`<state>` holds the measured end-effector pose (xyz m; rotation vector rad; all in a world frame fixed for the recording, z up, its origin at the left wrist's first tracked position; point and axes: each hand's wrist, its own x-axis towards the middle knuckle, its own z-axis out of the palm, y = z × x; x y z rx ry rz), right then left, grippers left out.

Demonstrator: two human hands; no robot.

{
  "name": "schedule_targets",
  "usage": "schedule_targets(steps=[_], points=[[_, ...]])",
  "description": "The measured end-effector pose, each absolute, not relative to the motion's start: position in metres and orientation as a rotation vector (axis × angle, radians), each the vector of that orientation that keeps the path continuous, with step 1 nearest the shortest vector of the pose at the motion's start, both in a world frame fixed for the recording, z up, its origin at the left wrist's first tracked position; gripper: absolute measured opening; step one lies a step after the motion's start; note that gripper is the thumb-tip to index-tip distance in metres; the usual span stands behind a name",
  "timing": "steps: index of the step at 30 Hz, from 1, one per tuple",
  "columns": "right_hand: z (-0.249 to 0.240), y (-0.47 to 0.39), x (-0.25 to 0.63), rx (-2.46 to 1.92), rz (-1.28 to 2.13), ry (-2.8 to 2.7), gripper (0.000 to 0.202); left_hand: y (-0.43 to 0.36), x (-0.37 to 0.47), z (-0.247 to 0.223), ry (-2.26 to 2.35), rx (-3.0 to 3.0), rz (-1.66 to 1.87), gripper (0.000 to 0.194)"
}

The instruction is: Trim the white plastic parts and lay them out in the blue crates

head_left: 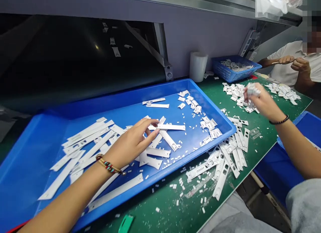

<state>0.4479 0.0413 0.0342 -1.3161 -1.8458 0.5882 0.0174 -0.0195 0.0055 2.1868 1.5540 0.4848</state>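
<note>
My left hand (136, 137) reaches over the blue tray (210, 89), thumb and forefinger closed on the end of a long white plastic strip (174, 127). More long white strips (87, 134) lie heaped under and left of this hand. My right hand (263, 101) is raised above the green table, its fingers closed around several small white plastic pieces (252, 90). Below it is a pile of similar small pieces (235, 92). Small white pieces (212, 127) also lie along the tray's right side.
White strips with holes (222, 179) and tiny white scraps lie on the green table (150, 213). A blue basket (228, 74) and a white cup (198, 66) stand behind. A dark conveyor belt (75, 66) runs beyond the tray. Another person (292, 55) sits at the right.
</note>
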Motion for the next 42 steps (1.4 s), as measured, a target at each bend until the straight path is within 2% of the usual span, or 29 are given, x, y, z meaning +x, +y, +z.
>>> schedule_targets(steps=[2, 5, 8, 9, 12, 13, 18, 21, 24, 27, 29, 32, 37, 42], points=[[-0.002, 0.035, 0.465, -1.427, 0.584, -1.934, 0.01, -0.019, 0.018, 0.004, 1.544, 2.205, 0.47, 0.06], [-0.032, 0.03, 0.475, -1.493, 0.681, -2.05, 0.04, -0.017, 0.018, 0.0, 1.527, 2.233, 0.425, 0.058], [-0.027, 0.03, 0.475, -1.523, 0.791, -2.181, 0.068, -0.015, 0.017, -0.003, 1.513, 2.243, 0.4, 0.056], [-0.02, 0.03, 0.473, -1.52, 0.782, -2.213, 0.067, -0.014, 0.017, -0.004, 1.511, 2.24, 0.401, 0.054], [0.004, 0.027, 0.453, -1.412, 0.692, -2.267, 0.041, -0.01, 0.014, -0.007, 1.482, 2.237, 0.441, 0.051], [0.011, 0.025, 0.442, -1.333, 0.724, -2.273, 0.039, -0.009, 0.013, -0.008, 1.464, 2.243, 0.455, 0.05], [0.025, 0.011, 0.372, -0.857, 1.329, -2.2, 0.05, -0.016, 0.024, -0.001, 1.345, 2.343, 0.581, 0.038], [0.025, 0.005, 0.33, -0.643, 1.672, -2.109, 0.048, -0.034, 0.045, 0.012, 1.164, 2.421, 0.818, 0.031], [0.026, 0.0, 0.29, -0.435, 2.006, -2.035, 0.047, -0.051, 0.064, 0.021, 0.912, 2.479, 0.96, 0.034], [0.026, -0.003, 0.256, -0.283, 2.205, -1.959, 0.048, -0.06, 0.068, 0.02, 0.84, 2.436, 1.217, 0.024], [0.024, -0.003, 0.238, -0.22, 2.222, -1.925, 0.046, -0.062, 0.062, 0.016, 0.837, 2.356, 1.436, 0.016], [0.021, 0.0, 0.222, -0.124, 2.125, -1.986, 0.045, -0.063, 0.052, 0.011, 0.826, 2.288, 1.579, 0.018], [0.019, 0.007, 0.216, -0.053, 1.917, -2.15, 0.046, -0.065, 0.05, 0.01, 0.874, 2.177, 1.551, 0.022], [0.017, 0.012, 0.218, -0.034, 1.904, -2.191, 0.046, -0.065, 0.052, 0.009, 0.934, 2.07, 1.554, 0.021]])
